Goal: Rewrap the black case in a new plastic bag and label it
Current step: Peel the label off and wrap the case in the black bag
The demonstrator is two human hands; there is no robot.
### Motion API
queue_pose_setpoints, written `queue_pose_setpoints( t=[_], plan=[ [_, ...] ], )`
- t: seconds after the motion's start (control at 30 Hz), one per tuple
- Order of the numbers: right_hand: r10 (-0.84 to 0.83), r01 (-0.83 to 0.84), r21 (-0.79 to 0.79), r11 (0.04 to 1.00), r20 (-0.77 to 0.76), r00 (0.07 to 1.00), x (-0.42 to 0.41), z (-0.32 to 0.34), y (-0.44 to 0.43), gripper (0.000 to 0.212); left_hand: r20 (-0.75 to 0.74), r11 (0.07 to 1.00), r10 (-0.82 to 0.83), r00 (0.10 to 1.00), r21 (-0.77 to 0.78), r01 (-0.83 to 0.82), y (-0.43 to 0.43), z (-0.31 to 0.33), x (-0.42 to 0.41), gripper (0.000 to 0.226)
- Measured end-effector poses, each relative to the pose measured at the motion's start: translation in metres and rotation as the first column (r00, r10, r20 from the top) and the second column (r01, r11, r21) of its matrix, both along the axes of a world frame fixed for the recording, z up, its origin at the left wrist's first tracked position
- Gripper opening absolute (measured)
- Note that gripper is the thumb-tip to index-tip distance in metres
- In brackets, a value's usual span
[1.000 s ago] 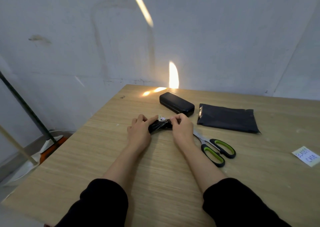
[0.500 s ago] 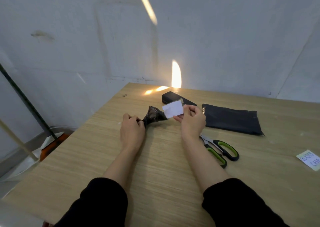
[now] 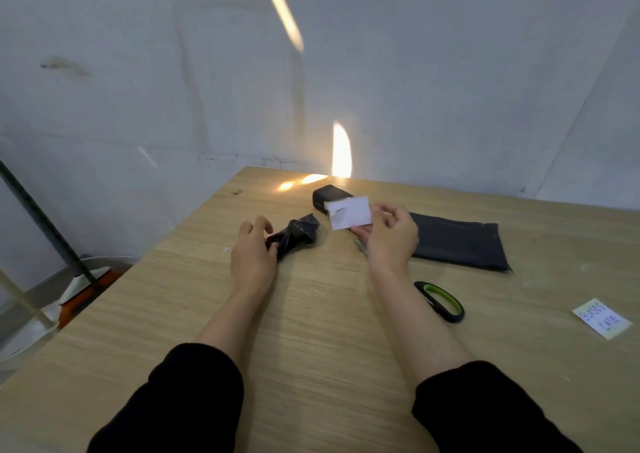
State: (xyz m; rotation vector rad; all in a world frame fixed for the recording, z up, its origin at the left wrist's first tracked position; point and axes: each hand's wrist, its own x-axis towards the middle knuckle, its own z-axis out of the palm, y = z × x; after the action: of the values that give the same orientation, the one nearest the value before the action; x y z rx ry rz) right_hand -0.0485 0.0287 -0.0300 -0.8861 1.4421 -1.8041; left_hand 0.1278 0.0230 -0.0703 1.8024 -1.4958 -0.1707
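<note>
The black case (image 3: 327, 194) lies bare at the far side of the wooden table (image 3: 311, 314), partly hidden behind a white label (image 3: 349, 212). My right hand (image 3: 391, 238) pinches that label and holds it up above the table. A crumpled black plastic bag (image 3: 298, 234) lies on the table, and my left hand (image 3: 252, 252) touches its near end with the fingers loosening. A flat, new black plastic bag (image 3: 457, 241) lies to the right of my right hand. A handwritten label (image 3: 601, 318) sits near the right edge.
Scissors with black and green handles (image 3: 441, 302) lie right of my right forearm, their blades hidden under the hand. A grey wall stands close behind the table. On the floor at left are a broom pole (image 3: 41, 224), a dustpan and a metal bin.
The white label has come off the crumpled bag. My right hand has carried it up and to the right, while my left hand lowered the bag to the table and loosened its grip.
</note>
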Motion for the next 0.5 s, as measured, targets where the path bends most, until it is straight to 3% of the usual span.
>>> queue_pose_setpoints(
  t=[0.13,0.37,0.43,0.5],
  plan=[
    [0.135,-0.135,0.002,0.991,-0.119,0.984,0.027,-0.013,0.001,0.022,0.052,0.998,-0.056,0.997,0.002,0.056,0.006,-0.002,0.000,0.011],
    [0.419,-0.403,0.133,0.905,-0.136,0.898,0.053,-0.024,-0.015,0.031,0.102,0.986,-0.168,0.981,0.025,0.166,0.009,-0.007,0.006,0.022],
    [0.447,-0.402,0.202,0.893,-0.294,0.845,0.054,-0.032,-0.019,0.031,0.104,0.980,-0.196,0.975,0.045,0.192,0.009,-0.006,0.008,0.024],
    [0.414,-0.310,0.273,0.910,-0.590,0.693,0.054,-0.042,-0.024,0.034,0.091,0.977,-0.210,0.973,0.055,0.206,0.009,-0.006,0.010,0.025]
  ],
)
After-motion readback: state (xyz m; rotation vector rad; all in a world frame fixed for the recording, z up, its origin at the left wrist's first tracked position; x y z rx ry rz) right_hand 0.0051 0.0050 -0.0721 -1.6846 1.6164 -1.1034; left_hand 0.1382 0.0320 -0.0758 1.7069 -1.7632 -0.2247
